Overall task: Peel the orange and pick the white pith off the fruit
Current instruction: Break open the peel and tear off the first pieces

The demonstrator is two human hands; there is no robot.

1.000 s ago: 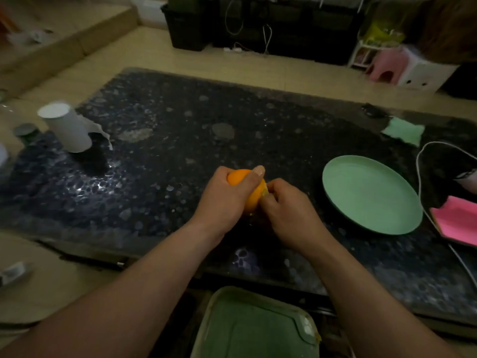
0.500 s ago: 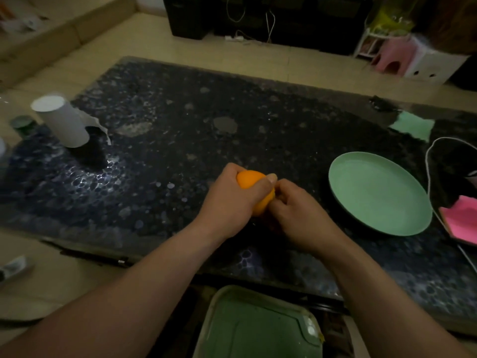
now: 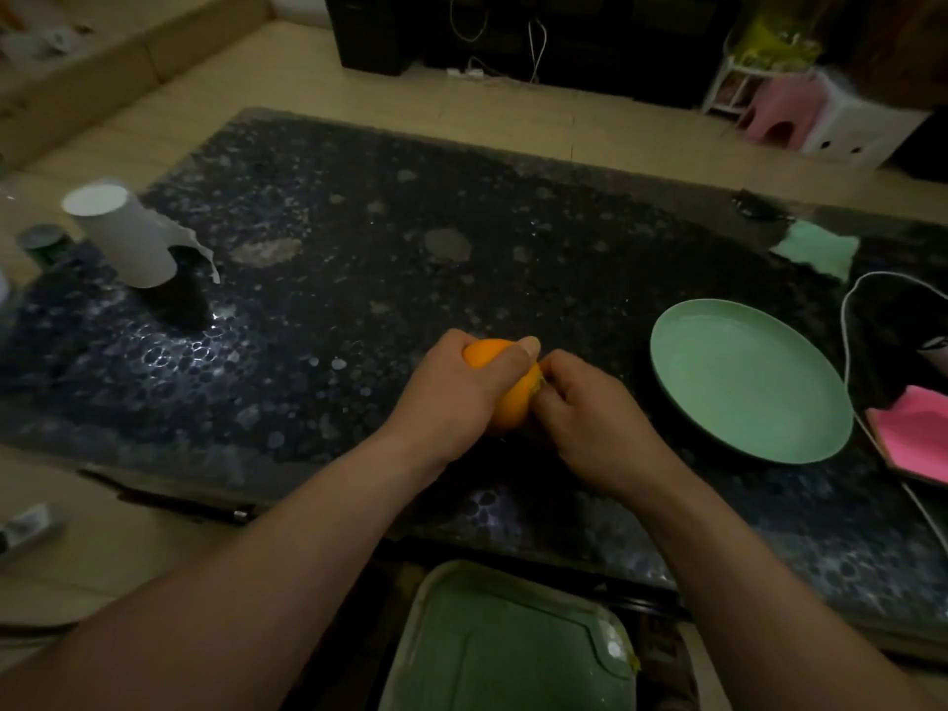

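Note:
An orange [image 3: 510, 400] with its peel on is held just above the dark pebble-patterned table [image 3: 359, 279], near its front edge. My left hand [image 3: 451, 392] grips the fruit from the left, thumb laid over its top. My right hand [image 3: 590, 418] is curled against the orange's right side, and its fingertips pinch at the peel where a small pale break shows. Most of the fruit is hidden by the two hands.
A green plate [image 3: 749, 379] lies to the right. Further right are a pink object [image 3: 918, 436], a white cable [image 3: 851, 320] and a green cloth [image 3: 818, 248]. A white paper roll [image 3: 123, 233] stands at the far left. A green bin [image 3: 508, 644] sits below the table's front edge.
Both hands and the orange stay together over the same spot on the table. The right hand's fingertips have shifted slightly along the peel at the fruit's right side.

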